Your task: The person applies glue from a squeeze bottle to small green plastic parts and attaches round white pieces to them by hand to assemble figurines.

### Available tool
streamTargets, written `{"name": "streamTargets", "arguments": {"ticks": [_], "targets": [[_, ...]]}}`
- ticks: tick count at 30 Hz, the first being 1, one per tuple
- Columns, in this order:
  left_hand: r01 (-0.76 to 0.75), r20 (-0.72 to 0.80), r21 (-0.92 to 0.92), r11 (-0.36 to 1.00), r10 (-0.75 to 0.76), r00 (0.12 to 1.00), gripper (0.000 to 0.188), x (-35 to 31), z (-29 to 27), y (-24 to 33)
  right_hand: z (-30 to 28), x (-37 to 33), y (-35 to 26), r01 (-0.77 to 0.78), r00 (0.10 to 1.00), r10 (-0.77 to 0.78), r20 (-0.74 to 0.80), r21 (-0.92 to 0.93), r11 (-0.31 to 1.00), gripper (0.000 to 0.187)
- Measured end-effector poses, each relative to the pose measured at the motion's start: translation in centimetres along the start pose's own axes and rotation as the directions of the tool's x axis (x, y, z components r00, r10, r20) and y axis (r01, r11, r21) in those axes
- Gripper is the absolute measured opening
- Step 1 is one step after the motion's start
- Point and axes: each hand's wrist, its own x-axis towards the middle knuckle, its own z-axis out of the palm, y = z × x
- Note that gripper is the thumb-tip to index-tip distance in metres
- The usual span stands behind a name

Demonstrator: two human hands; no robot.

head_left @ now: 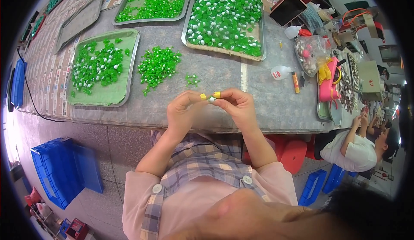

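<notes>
Close to the table's front edge, both my hands meet at a small green piece with a white ball like an eyeball (211, 99). My right hand (239, 105) pinches it between thumb and index finger. My left hand (181, 108) is closed from the other side, its fingertips at the same piece and the thumb slightly blurred. Yellow tape wraps both index fingertips. Just beyond my hands lies a little cluster of green pieces (192, 80). To its left is a loose pile of green-and-white pieces (158, 67).
A green-lined tray (123, 91) holds similar pieces at left. Further back stand two fuller trays, one with green parts (116, 21), one with green-and-white pieces (184, 37). A white bottle (280, 72) and glue stick (296, 82) are at right. Another person (351, 149) sits far right.
</notes>
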Motion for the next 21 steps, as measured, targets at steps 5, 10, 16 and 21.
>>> {"name": "streamTargets", "arguments": {"ticks": [5,10,16,21], "targets": [[-0.052,0.055,0.091,0.994,0.047,0.997,0.007,0.1,-0.1,0.4,0.0,-0.2,-0.4,-0.024,1.000,0.025,0.019,-0.028,0.999,0.013],[-0.040,0.096,0.137,0.990,0.027,0.995,0.007,0.0,-0.1,1.0,-0.1,-0.5,-0.7,-0.011,0.999,0.016,0.045,-0.114,0.993,0.013],[0.175,0.151,0.029,0.984,-0.177,0.972,0.006,0.3,-0.3,0.9,-0.5,-0.4,-0.6,-0.041,0.996,0.048,0.068,-0.100,0.994,0.017],[0.299,0.151,0.013,0.954,-0.297,0.943,0.006,0.5,-0.2,1.0,-0.8,-0.4,-0.1,-0.077,0.994,0.082,0.072,-0.074,0.994,0.019]]}}
